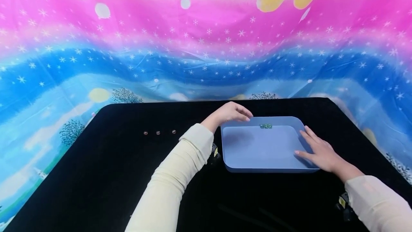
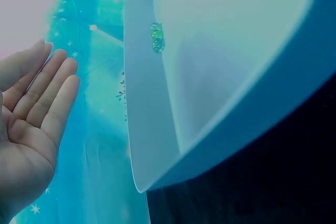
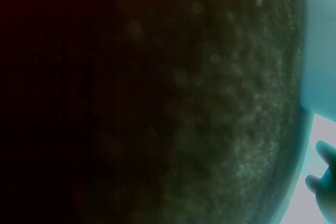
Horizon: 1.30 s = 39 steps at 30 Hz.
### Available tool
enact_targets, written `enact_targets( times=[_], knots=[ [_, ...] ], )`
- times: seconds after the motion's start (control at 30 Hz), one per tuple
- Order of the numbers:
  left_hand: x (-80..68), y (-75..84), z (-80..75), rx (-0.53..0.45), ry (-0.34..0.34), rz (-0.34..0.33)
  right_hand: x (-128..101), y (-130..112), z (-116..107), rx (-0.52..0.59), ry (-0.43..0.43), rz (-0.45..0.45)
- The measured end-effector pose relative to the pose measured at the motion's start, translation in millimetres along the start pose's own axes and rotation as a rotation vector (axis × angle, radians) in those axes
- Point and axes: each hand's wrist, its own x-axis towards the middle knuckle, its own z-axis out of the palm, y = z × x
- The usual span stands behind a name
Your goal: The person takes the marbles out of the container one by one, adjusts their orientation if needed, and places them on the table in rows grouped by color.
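Note:
A shallow blue tray [image 1: 257, 167] sits on the black table [image 1: 112, 174]. Green marbles [image 1: 265, 126] lie together against its far wall, seen also as a green marbles cluster [image 2: 157, 36] in the left wrist view. My left hand [image 1: 230, 113] hovers over the tray's far left corner, fingers relaxed and empty; the left hand [image 2: 31, 124] shows an open palm beside the tray [image 2: 152, 145]. My right hand [image 1: 317, 149] rests flat on the tray's right rim, fingers straight. In the right wrist view only fingertips [image 3: 324, 182] show.
Three small marbles [image 1: 158, 132] lie in a row on the table left of the tray. A bright pink and blue starred cloth [image 1: 206, 56] hangs behind the table. The right wrist view is mostly dark table surface [image 3: 157, 98].

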Motion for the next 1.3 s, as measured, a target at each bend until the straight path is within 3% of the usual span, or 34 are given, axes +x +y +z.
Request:
enact_targets(
  times=[0.23,0.5,0.63,0.83,1.07,1.3],
  knots=[
    [13.1,1.5,7.1,-0.039,0.011,-0.004,-0.7,0.7,-0.8,0.0,-0.006,0.013],
    [24.3,-2.8,15.0,-0.049,0.099,-0.006,-1.1,-1.6,-0.7,0.006,-0.006,0.001],
    [26.3,2.8,18.1,-0.058,0.119,0.007,-1.5,-1.7,-1.4,0.008,-0.005,-0.005],
    [39.8,-1.2,27.7,0.005,0.165,0.043,-1.6,-1.7,-0.5,0.011,0.009,-0.005],
    [46.9,-6.1,34.4,0.069,0.208,0.002,-1.6,-0.4,-0.7,0.015,0.007,0.001],
    [52.0,-18.6,40.7,0.112,0.183,-0.038,-0.2,-1.2,-0.3,0.015,0.001,-0.001]
  ],
)
